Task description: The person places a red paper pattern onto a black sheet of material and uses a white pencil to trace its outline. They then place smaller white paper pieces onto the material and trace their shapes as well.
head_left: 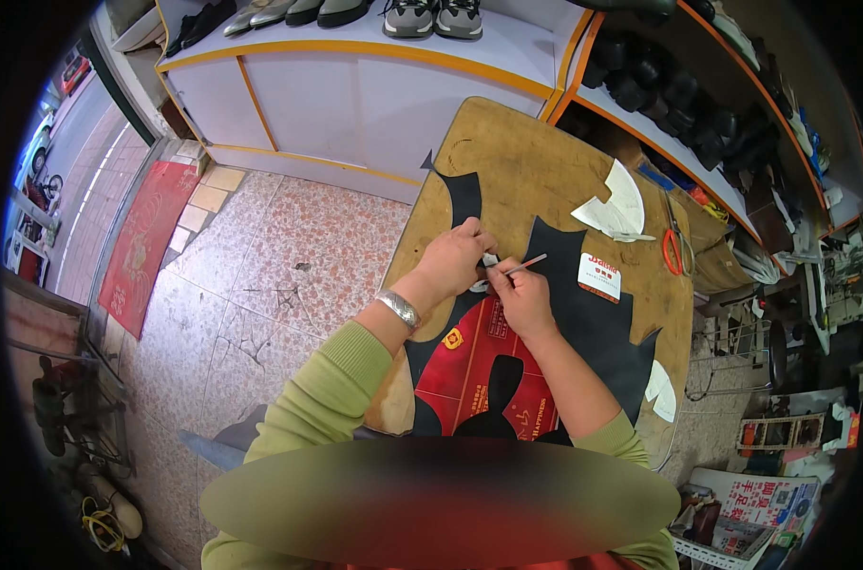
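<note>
My left hand [455,258] presses a small white paper pattern piece [489,260] down onto a black sheet of leather [597,323] on the wooden work board [536,157]. Its wrist carries a silver watch band. My right hand [519,296] grips a thin white and red pen [527,265], tip against the white piece. A red printed sheet [469,366] lies under my right forearm, with black cut shapes on it.
White paper pattern pieces [617,207], orange-handled scissors [674,249] and a small white and red card [599,275] lie on the board's right side. A white cabinet with shoes [431,17] stands ahead. Shelves of dark goods [678,100] run along the right. Tiled floor [270,275] lies left.
</note>
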The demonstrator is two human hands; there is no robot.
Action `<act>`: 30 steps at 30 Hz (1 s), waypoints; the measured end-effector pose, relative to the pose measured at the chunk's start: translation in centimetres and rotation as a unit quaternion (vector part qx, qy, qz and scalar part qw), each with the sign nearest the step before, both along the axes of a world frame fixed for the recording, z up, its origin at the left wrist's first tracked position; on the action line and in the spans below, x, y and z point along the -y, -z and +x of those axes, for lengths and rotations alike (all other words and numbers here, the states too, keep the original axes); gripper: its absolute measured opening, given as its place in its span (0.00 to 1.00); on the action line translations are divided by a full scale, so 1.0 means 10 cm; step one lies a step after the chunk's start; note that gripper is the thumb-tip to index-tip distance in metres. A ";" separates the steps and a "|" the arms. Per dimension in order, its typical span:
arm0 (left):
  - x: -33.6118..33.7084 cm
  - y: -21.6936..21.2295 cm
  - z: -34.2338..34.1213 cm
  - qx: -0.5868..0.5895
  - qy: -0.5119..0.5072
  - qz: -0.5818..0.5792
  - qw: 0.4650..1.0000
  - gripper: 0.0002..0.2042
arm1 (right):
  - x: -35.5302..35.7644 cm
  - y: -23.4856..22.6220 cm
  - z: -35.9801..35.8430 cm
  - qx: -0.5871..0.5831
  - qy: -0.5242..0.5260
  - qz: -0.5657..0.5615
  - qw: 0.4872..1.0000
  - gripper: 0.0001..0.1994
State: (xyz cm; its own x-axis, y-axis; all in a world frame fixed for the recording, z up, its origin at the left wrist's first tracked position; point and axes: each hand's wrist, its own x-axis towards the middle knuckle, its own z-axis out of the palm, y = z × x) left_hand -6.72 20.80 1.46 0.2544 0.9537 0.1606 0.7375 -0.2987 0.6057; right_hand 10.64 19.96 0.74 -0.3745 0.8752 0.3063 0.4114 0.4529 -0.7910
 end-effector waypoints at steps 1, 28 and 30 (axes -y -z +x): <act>0.00 0.00 0.00 0.000 0.002 0.004 1.000 0.18 | 0.00 0.00 0.00 0.018 -0.002 0.015 1.000 0.09; -0.01 -0.02 0.00 0.023 0.012 -0.020 0.999 0.18 | 0.08 -0.12 -0.08 -0.085 0.034 -0.242 0.966 0.12; 0.01 -0.08 0.06 0.022 0.009 -0.030 0.999 0.16 | 0.05 -0.03 0.18 -0.218 0.026 -0.246 0.944 0.12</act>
